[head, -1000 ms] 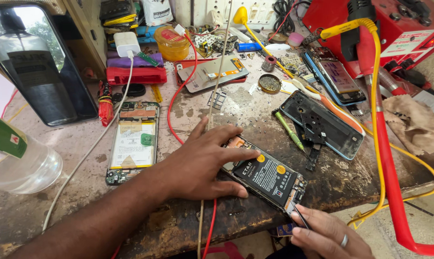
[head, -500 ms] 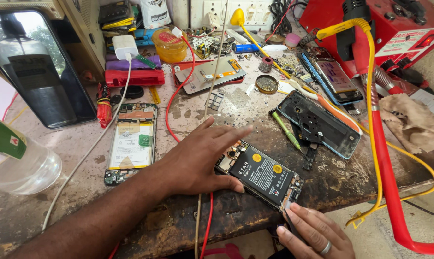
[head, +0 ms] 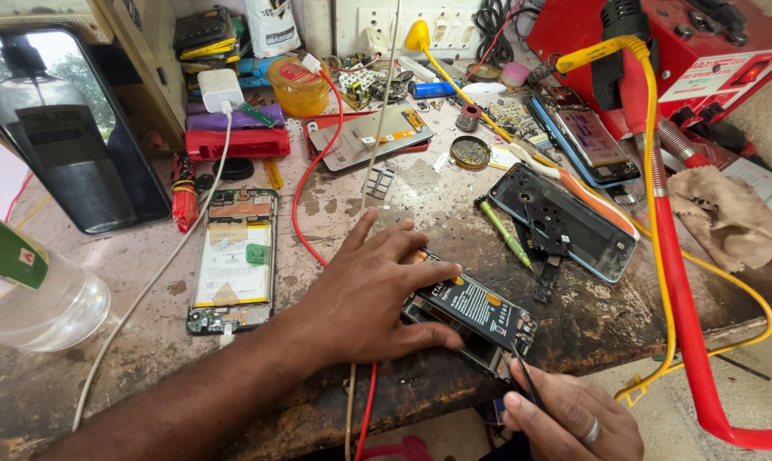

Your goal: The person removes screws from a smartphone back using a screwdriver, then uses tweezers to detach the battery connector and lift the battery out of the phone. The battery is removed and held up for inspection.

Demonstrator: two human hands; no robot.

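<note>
Left hand (head: 364, 299) spread flat, pinning an opened phone (head: 475, 320) near the bench (head: 147, 376) front edge. Right hand (head: 569, 418) pinched on thin tweezers (head: 524, 376) at the phone's corner. Black battery label with orange dots facing up.

I see an opened phone (head: 475, 320) lying flat near the front edge of the counter (head: 420, 196), turned at a slant, its back cover off and a black battery with small orange marks showing. My left hand (head: 369, 294) presses down on its near end, and my right hand (head: 569, 418) holds thin black tweezers (head: 527, 380) to its lower corner.
</note>
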